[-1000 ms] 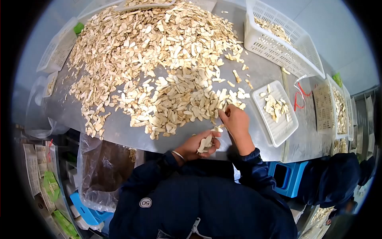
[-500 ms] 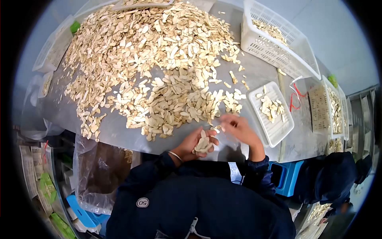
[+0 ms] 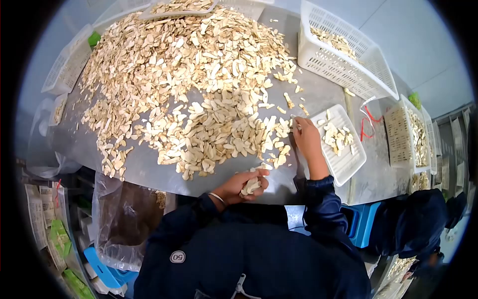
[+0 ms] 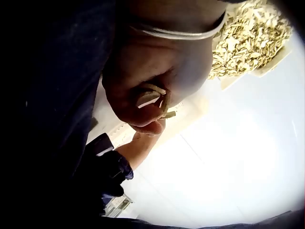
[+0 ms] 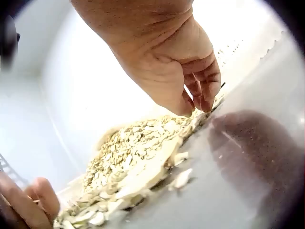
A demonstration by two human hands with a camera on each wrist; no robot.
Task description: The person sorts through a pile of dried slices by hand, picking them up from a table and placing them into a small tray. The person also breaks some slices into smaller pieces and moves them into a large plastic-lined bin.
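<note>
My left hand (image 3: 241, 187) is held low at the table's near edge, its fingers curled around several pale dried slices (image 3: 250, 187). In the left wrist view, slices (image 4: 148, 98) poke out between the curled fingers. To the right, my right hand (image 3: 308, 139) reaches down at the right edge of the spread slices (image 3: 219, 124), just left of the white tray (image 3: 343, 167). The right wrist view has its thumb and fingertips (image 5: 207, 102) pointing down at the slices' edge, with a small gap between them.
A large heap of slices (image 3: 189, 55) covers the back and left of the table. A white perforated basket (image 3: 343, 67) stands at the back right, near a red string (image 3: 367, 124). More baskets line the sides. A plastic-lined bin (image 3: 117, 219) stands below the left edge.
My right hand has moved from close beside the left hand outward to the slices near the tray. The left hand keeps its hold on the slices, its fingers curled more over them.
</note>
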